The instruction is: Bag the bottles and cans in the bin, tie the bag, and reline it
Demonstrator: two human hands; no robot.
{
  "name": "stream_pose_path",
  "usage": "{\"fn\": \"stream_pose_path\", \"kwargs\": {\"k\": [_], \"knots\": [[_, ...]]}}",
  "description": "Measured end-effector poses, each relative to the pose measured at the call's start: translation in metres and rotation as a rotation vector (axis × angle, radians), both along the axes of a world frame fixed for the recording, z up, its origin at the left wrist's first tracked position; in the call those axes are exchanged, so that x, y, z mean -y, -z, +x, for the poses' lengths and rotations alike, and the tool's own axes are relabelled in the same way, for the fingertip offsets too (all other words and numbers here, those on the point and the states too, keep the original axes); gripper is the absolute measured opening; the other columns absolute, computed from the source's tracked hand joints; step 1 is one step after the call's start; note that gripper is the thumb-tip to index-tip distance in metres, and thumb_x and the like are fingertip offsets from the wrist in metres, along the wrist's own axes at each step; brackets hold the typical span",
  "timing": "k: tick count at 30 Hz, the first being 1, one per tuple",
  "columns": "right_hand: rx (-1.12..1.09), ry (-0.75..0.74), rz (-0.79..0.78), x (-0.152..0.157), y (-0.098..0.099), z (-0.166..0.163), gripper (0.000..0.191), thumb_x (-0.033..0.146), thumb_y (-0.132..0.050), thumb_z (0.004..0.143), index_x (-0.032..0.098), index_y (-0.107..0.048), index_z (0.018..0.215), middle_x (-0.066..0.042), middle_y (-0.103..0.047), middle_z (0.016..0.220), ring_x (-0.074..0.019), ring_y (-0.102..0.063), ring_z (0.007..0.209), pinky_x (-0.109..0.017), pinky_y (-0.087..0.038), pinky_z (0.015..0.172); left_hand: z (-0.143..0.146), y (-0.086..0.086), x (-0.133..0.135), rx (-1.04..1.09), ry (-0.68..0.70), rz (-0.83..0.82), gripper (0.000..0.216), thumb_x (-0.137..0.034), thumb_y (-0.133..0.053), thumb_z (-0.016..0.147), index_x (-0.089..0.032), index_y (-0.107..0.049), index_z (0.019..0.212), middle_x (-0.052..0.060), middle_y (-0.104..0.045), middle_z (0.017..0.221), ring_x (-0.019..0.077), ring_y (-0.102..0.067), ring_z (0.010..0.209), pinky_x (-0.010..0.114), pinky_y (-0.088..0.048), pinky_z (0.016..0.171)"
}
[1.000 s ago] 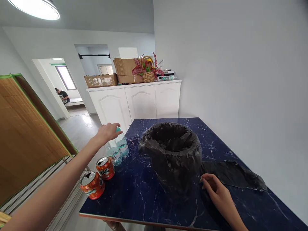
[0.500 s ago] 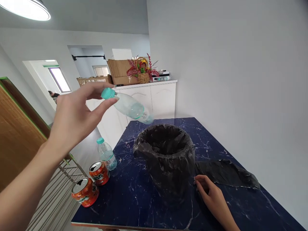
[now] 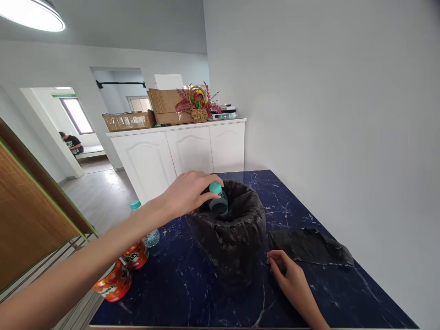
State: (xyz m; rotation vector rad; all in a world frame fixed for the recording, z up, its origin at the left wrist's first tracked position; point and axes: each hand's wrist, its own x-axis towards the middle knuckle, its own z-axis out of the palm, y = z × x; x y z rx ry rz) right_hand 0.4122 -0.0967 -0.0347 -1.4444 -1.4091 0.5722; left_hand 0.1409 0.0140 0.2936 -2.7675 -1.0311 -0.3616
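My left hand (image 3: 193, 193) is over the mouth of a bin with a black liner bag (image 3: 237, 245). Its thumb and fingers are closed about the neck and teal cap of a clear plastic bottle (image 3: 219, 204), whose lower part dips inside the bin. My right hand (image 3: 290, 277) rests on the table at the bin's right side, fingers curled with thumb and index tips together; whatever they may pinch is too small to make out. Left of the bin, partly behind my left forearm, are another capped bottle (image 3: 151, 239) and two orange drink cans, one farther (image 3: 136, 256) and one nearer (image 3: 115, 283).
A folded strip of black plastic (image 3: 312, 247) lies on the dark blue marbled table (image 3: 172, 293), right of the bin. Beyond stands a white cabinet (image 3: 144, 158) bearing cardboard boxes (image 3: 172, 106) and a flower basket (image 3: 198, 114). A wooden panel (image 3: 30, 215) is at left; a person (image 3: 73, 143) sits far off.
My left hand has carried the bottle down and right, from the air left of the bin into its mouth. The bottle now hangs nearly upright. My right hand stays beside the bin.
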Motion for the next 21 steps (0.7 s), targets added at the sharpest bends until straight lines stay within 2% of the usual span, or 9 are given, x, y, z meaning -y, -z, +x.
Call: {"fn": "stream_pose_path", "kwargs": {"k": [3,9,16,18,21], "knots": [[-0.001,0.003,0.01,0.001,-0.002,-0.001,0.033,0.055,-0.055,0.102,0.026,-0.071,0.102,-0.004,-0.074,0.083,-0.0231,-0.073,0.07,-0.03,-0.056,0.061,0.0,0.003,-0.005,-0.045,-0.011,-0.032,0.028,-0.046,-0.066,0.102,-0.029,-0.074,0.123,0.005,-0.08,0.112,0.0276,-0.073,0.101,0.035,-0.05,0.08],[0.009,-0.001,0.018,0.002,-0.004,-0.002,0.035,0.056,-0.054,0.102,0.026,-0.07,0.1,-0.003,-0.073,0.08,-0.0219,-0.071,0.067,-0.03,-0.056,0.06,-0.006,0.01,-0.019,-0.064,0.028,-0.086,0.028,-0.054,-0.074,0.094,-0.032,-0.08,0.109,0.004,-0.079,0.096,0.0256,-0.071,0.093,0.034,-0.048,0.08],[0.005,-0.016,-0.02,0.0,0.005,0.0,0.037,0.058,-0.052,0.104,0.025,-0.069,0.105,-0.005,-0.074,0.086,-0.0225,-0.072,0.072,-0.03,-0.057,0.064,-0.006,0.021,-0.042,-0.176,0.123,-0.107,0.019,-0.033,-0.091,0.081,-0.034,-0.085,0.099,0.0,-0.085,0.103,0.0277,-0.073,0.105,0.038,-0.047,0.096],[-0.004,-0.02,-0.038,0.0,0.007,0.001,0.038,0.059,-0.051,0.104,0.025,-0.069,0.106,-0.006,-0.074,0.087,-0.0224,-0.072,0.072,-0.03,-0.057,0.064,-0.005,0.02,-0.045,-0.229,0.127,-0.159,0.018,-0.033,-0.089,0.083,-0.034,-0.086,0.101,0.0,-0.085,0.105,0.0265,-0.074,0.103,0.037,-0.046,0.099],[-0.012,-0.036,-0.069,-0.001,0.009,0.003,0.04,0.061,-0.051,0.104,0.025,-0.068,0.107,-0.007,-0.075,0.088,-0.022,-0.072,0.071,-0.03,-0.056,0.062,-0.008,0.016,-0.045,-0.273,0.146,-0.227,0.016,-0.039,-0.077,0.096,-0.033,-0.086,0.108,-0.001,-0.085,0.111,0.0252,-0.073,0.107,0.037,-0.045,0.101]]}}
